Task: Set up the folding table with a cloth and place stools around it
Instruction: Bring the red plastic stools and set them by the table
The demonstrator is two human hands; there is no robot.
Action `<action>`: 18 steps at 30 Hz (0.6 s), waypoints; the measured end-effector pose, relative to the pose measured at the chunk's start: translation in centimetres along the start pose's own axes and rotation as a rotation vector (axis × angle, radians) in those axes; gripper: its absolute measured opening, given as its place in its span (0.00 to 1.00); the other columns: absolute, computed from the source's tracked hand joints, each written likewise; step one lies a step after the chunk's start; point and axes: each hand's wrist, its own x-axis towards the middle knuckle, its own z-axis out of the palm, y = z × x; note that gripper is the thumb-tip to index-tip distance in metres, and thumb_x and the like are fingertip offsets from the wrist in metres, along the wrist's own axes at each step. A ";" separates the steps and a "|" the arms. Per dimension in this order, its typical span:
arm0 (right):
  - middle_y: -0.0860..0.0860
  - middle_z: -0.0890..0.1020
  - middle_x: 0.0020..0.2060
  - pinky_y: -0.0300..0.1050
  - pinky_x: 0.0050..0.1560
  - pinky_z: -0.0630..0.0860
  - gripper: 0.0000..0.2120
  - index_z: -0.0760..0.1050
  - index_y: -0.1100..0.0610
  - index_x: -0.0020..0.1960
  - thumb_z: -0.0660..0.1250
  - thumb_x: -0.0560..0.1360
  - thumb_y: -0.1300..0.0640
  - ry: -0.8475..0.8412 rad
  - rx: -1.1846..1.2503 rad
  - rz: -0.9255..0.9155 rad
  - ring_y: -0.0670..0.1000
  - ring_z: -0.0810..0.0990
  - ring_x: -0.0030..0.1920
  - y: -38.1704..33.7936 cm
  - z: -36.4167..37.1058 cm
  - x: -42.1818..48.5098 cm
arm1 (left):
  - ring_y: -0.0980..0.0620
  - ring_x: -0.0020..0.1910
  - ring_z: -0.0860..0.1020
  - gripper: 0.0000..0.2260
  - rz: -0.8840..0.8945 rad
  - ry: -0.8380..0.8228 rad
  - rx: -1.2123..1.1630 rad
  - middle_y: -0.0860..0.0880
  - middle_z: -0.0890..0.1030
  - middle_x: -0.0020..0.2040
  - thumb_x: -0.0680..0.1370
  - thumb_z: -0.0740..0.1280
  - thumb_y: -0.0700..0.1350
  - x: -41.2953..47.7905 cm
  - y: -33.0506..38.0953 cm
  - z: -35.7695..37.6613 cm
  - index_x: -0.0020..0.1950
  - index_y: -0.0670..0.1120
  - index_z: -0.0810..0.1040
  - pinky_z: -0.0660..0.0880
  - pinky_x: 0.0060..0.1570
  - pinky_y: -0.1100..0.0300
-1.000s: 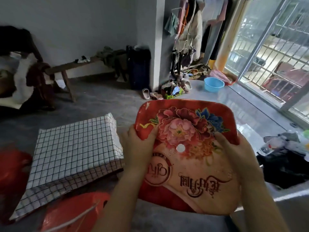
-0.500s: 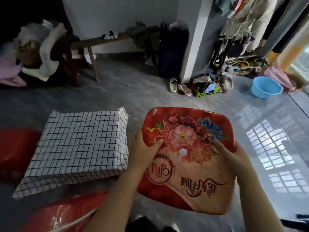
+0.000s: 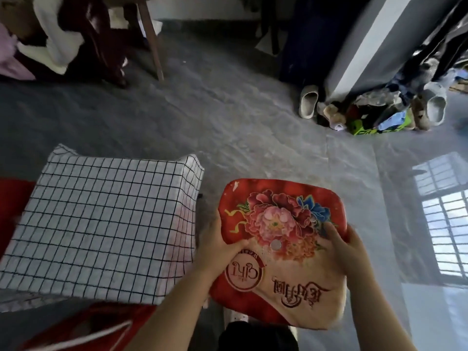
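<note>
Red stool (image 3: 281, 224), peony-printed seat up, is held low over the floor. Left hand (image 3: 220, 249) and right hand (image 3: 342, 247) each curl round a side edge, thumbs on top. Just left lies the spread checked tablecloth (image 3: 106, 224); farther off, slippers (image 3: 307, 101) sit beside a pillar (image 3: 359, 46).

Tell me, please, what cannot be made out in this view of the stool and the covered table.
Head view only:
Stool legs: hidden beneath the stool seat.
Table itself: covered by the checked cloth.
Fingers of the left hand and right hand: tucked under the seat's rim.
Lower left, the red object: blurred, cut off by the bottom edge.
</note>
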 end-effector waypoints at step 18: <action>0.53 0.67 0.71 0.59 0.56 0.72 0.34 0.48 0.48 0.76 0.51 0.76 0.34 0.403 -0.667 -0.136 0.61 0.73 0.63 12.0 10.4 15.0 | 0.40 0.68 0.61 0.55 -0.061 0.174 0.529 0.40 0.59 0.71 0.64 0.63 0.73 16.5 -9.1 10.9 0.76 0.45 0.39 0.67 0.62 0.46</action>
